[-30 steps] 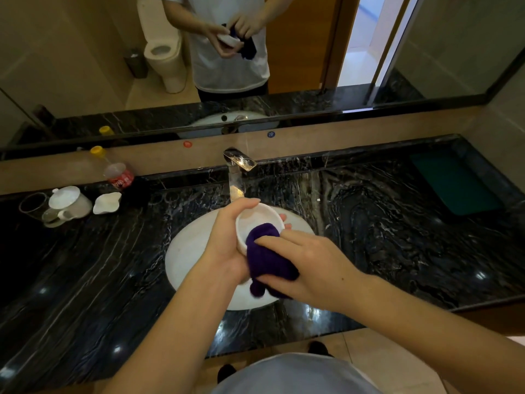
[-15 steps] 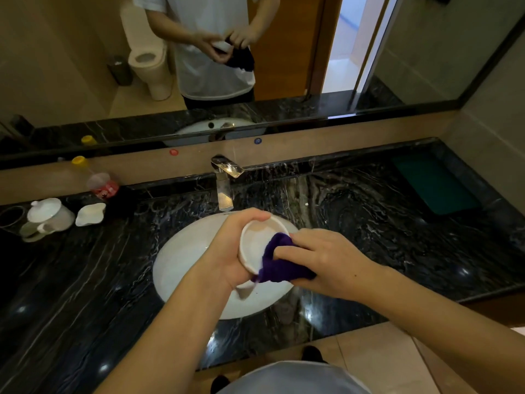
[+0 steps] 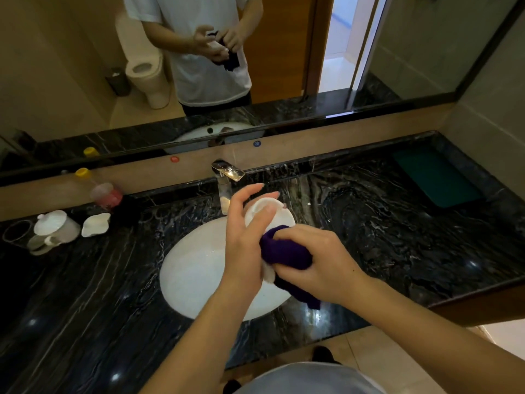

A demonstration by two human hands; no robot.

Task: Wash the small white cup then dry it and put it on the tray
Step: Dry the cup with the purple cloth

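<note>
The small white cup [image 3: 279, 214] is held over the white sink basin [image 3: 196, 274], just in front of the faucet. My left hand [image 3: 244, 237] grips it from the left, thumb across its side and two fingers lifted off. My right hand [image 3: 321, 263] presses a bunched purple cloth [image 3: 284, 253] against the cup's near side; a tail of the cloth hangs below my palm. Much of the cup is hidden by the cloth and fingers. A dark green tray [image 3: 434, 177] lies flat at the far right of the counter.
The chrome faucet [image 3: 225, 177] stands behind the basin on the black marble counter [image 3: 383, 231]. At the far left sit a lidded white teapot [image 3: 55, 230], a small white dish [image 3: 95, 224] and a yellow-capped bottle [image 3: 102, 189]. A mirror runs along the back.
The cup has turned in my left hand so its opening no longer faces me. The cloth has come out from the inside and now wraps the cup's outer side. Two left fingers have lifted.
</note>
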